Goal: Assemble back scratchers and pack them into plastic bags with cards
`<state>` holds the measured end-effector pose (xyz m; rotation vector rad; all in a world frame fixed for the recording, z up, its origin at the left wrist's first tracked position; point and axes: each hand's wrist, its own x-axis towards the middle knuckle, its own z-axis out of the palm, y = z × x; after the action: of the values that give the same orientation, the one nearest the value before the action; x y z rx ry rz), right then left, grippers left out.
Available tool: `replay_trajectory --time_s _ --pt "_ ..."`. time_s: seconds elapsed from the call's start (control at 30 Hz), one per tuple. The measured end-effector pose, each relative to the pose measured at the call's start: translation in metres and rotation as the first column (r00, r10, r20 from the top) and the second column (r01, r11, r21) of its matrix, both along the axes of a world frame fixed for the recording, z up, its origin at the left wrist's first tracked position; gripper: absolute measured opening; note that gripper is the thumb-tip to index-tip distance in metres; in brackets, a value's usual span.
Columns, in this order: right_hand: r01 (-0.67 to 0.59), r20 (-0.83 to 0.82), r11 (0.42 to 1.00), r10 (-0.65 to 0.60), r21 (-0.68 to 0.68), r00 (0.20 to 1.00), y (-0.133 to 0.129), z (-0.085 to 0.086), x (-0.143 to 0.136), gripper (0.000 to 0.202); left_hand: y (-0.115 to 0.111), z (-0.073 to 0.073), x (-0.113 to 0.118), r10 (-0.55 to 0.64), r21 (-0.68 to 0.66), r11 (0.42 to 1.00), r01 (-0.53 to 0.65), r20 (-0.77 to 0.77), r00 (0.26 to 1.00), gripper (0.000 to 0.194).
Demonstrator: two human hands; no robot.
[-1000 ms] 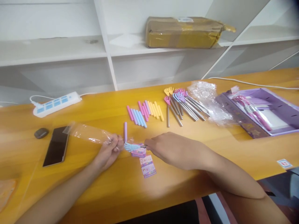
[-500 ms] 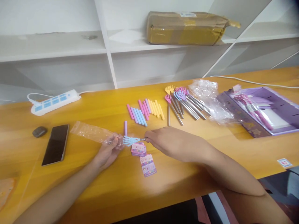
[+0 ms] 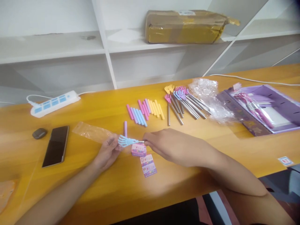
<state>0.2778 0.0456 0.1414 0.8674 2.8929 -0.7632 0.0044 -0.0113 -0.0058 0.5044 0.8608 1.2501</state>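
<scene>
My left hand (image 3: pixel 108 153) is closed on the mouth end of a clear plastic bag (image 3: pixel 90 131), which trails off to the left. In my right hand (image 3: pixel 164 145) the fingers pinch the metal shaft of a back scratcher (image 3: pixel 127 141); its light-blue claw head points left and lies at the bag's opening beside my left fingertips. Whether the claw is inside the bag is hard to tell. A purple tube (image 3: pixel 125 128) lies just behind the claw. Below it are a small stack of printed cards (image 3: pixel 138 150) and further cards (image 3: pixel 148 165).
Behind my hands lie several coloured tubes (image 3: pixel 138 117) and a pile of back scratchers (image 3: pixel 185 103). Clear bags (image 3: pixel 206 90) and a purple box (image 3: pixel 250 125) are at right. A phone (image 3: pixel 55 146), a dark case (image 3: pixel 39 133) and a power strip (image 3: pixel 55 103) lie left.
My right hand has moved slightly left, bringing the blue claw closer to my left fingers and the bag opening. My left hand keeps its hold on the bag.
</scene>
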Motion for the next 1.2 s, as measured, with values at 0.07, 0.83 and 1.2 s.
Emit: replay_trajectory --time_s 0.07,0.83,1.2 --pt "-0.012 0.06 1.0 0.011 0.013 0.998 -0.001 -0.007 -0.002 0.016 0.001 0.002 0.001 0.003 0.004 1.0 -0.003 0.005 1.0 0.04" --pt "-0.112 0.14 0.994 0.11 0.0 0.984 0.01 -0.03 -0.012 0.012 -0.002 0.004 0.002 -0.013 -0.004 1.0 0.013 -0.067 0.998 0.034" --pt "0.177 0.07 0.984 -0.175 -0.026 0.982 0.003 -0.039 -0.038 0.035 -0.001 0.007 0.005 0.013 -0.002 1.0 -0.013 0.012 1.0 0.028"
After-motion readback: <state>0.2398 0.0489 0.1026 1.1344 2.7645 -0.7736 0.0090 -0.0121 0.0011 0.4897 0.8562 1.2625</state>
